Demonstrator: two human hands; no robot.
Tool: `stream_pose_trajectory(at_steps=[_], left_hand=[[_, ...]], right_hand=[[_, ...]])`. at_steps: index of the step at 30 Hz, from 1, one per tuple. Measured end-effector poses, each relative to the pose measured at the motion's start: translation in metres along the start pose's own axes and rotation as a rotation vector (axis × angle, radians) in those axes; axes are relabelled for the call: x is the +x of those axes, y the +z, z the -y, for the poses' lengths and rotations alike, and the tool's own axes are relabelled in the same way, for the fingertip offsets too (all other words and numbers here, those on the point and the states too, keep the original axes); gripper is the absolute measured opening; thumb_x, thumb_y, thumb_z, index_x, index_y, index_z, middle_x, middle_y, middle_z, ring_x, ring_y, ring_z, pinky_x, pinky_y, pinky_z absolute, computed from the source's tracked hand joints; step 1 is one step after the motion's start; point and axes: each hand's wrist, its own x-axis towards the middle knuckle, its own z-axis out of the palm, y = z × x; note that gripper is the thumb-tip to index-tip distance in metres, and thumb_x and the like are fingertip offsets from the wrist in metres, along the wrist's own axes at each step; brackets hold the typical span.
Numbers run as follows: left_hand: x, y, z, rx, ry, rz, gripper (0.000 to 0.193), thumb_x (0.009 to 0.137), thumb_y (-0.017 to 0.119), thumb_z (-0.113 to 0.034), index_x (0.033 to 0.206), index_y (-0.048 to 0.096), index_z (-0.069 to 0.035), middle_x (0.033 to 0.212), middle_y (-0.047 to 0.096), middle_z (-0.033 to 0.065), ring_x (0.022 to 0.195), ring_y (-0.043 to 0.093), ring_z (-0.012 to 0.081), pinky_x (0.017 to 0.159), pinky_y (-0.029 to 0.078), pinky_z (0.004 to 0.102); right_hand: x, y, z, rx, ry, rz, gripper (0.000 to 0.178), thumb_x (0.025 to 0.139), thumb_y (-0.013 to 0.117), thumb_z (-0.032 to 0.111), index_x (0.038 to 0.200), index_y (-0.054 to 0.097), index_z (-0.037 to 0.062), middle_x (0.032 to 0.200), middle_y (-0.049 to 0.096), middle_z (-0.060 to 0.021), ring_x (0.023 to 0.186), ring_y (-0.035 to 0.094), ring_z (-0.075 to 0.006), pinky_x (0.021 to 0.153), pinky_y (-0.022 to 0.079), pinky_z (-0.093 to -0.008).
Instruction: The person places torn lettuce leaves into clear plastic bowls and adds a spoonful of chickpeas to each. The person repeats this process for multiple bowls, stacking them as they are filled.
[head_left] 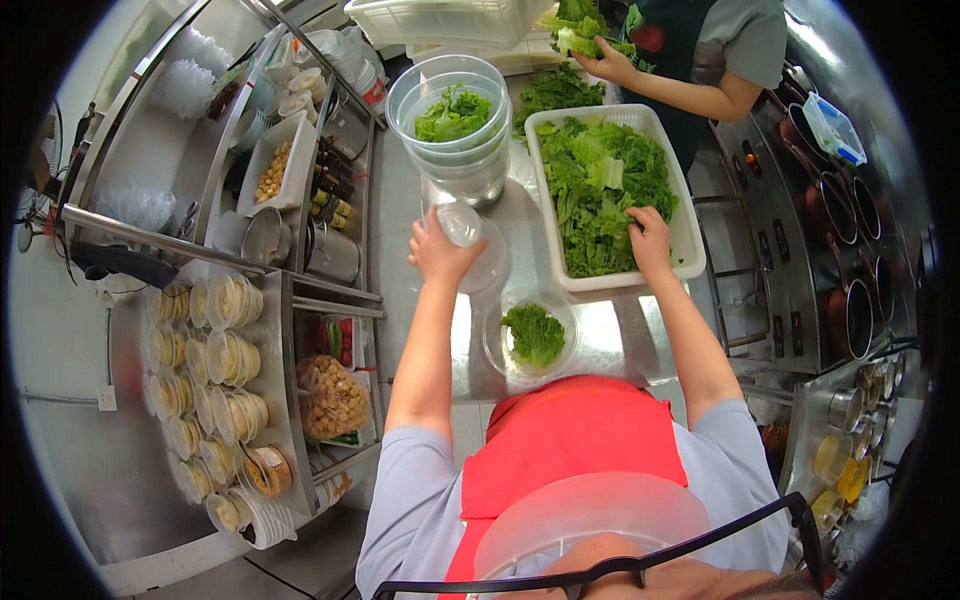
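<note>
My left hand (444, 250) is closed round a clear plastic bowl (462, 224), thumb and fingers on opposite sides of it, above more clear round plastic (488, 266) on the metal table. My right hand (651, 241) reaches over the near right side of a white plastic basket (684, 238), its curled fingers gripping the torn green lettuce (600, 200) inside; the fingertips are partly hidden in the leaves. Nearest me, a clear round bowl (491, 345) holds a small portion of lettuce (534, 335). Beyond my left hand stands a stack of large clear tubs (408, 128), lettuce in the top one.
Across the table a co-worker's hand (610, 64) holds lettuce over a leafy pile (560, 95). A white crate (440, 22) sits at the far end. Shelves with filled clear cups (235, 360) flank the left; a counter with pans (838, 205) lies right.
</note>
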Motion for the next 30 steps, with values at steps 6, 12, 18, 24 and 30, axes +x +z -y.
stream_pose_trajectory(at_steps=[6,12,18,24,30], left_hand=[[-0.012,-0.041,0.012,-0.146,0.016,-0.039,0.113,0.062,0.093,-0.054,0.156,0.042,-0.018,0.155,0.046,0.0161,0.14,0.049,0.0376,0.115,0.039,0.0535],[-0.017,-0.04,0.017,-0.303,0.055,-0.057,0.112,0.064,0.093,-0.054,0.157,0.042,-0.017,0.157,0.044,0.0148,0.142,0.047,0.0374,0.115,0.039,0.0527],[-0.038,-0.055,0.019,-0.456,0.12,-0.118,0.112,0.068,0.095,-0.046,0.159,0.038,-0.016,0.161,0.036,0.0143,0.145,0.041,0.0375,0.116,0.036,0.0575],[-0.109,-0.064,0.035,-0.653,0.21,-0.3,0.116,0.077,0.093,-0.024,0.165,0.019,-0.01,0.165,0.025,0.0183,0.148,0.036,0.0338,0.118,0.035,0.0514],[-0.165,-0.036,0.063,-1.309,0.158,-0.069,0.1,0.096,0.059,-0.066,0.167,0.013,-0.013,0.167,0.033,0.0153,0.151,0.037,0.0311,0.12,0.033,0.0517]], right_hand=[[0.002,-0.001,0.003,-0.013,-0.035,-0.03,0.023,0.088,0.064,-0.002,0.11,0.07,-0.0013,0.105,0.066,-0.016,0.096,0.065,-0.0372,0.084,0.051,-0.0412],[0.002,0.001,0.001,0.017,-0.033,-0.027,0.023,0.088,0.063,-0.002,0.11,0.071,-0.0009,0.105,0.065,-0.0171,0.097,0.065,-0.0385,0.084,0.051,-0.0417],[0.004,-0.003,-0.005,-0.011,0.019,-0.048,0.028,0.087,0.062,-0.003,0.113,0.072,0.0005,0.105,0.066,-0.0152,0.094,0.065,-0.0339,0.083,0.051,-0.0385],[0.007,-0.007,-0.004,0.247,0.188,-0.181,0.031,0.09,0.061,-0.006,0.118,0.072,0.001,0.109,0.068,-0.0098,0.091,0.062,-0.0201,0.081,0.049,-0.0322],[-0.004,-0.018,0.055,0.738,0.312,-0.23,0.035,0.095,0.057,-0.013,0.12,0.074,0.0034,0.113,0.071,-0.0035,0.09,0.064,-0.0093,0.079,0.05,-0.024]])
